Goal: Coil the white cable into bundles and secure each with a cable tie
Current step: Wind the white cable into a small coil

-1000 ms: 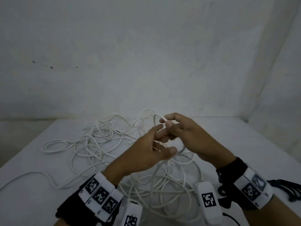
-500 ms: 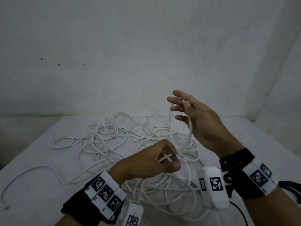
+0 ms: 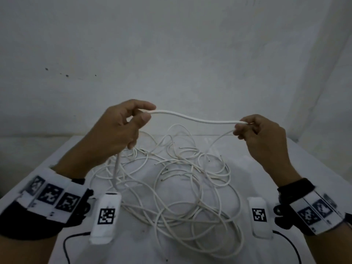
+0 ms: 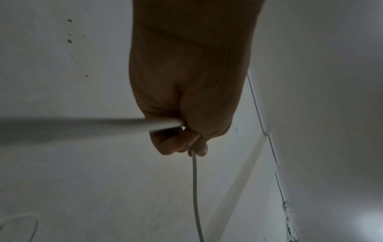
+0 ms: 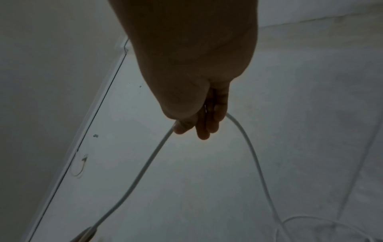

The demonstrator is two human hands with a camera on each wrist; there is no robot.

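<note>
A stretch of white cable hangs in the air between my two hands, above the table. My left hand grips one end of that stretch, and the cable runs through the fist and drops to the pile below. The left wrist view shows the cable clamped in the curled left hand. My right hand pinches the other end. In the right wrist view the cable leaves the right hand on both sides. The rest of the cable lies tangled in loose loops on the table.
The white table stands in a corner, with grey walls behind it and to its right. Thin black wires from the wrist cameras trail near its front edge. No cable tie is in view.
The hands were close together over the pile; they have moved apart and upward, and the cable is now drawn out in a span between them.
</note>
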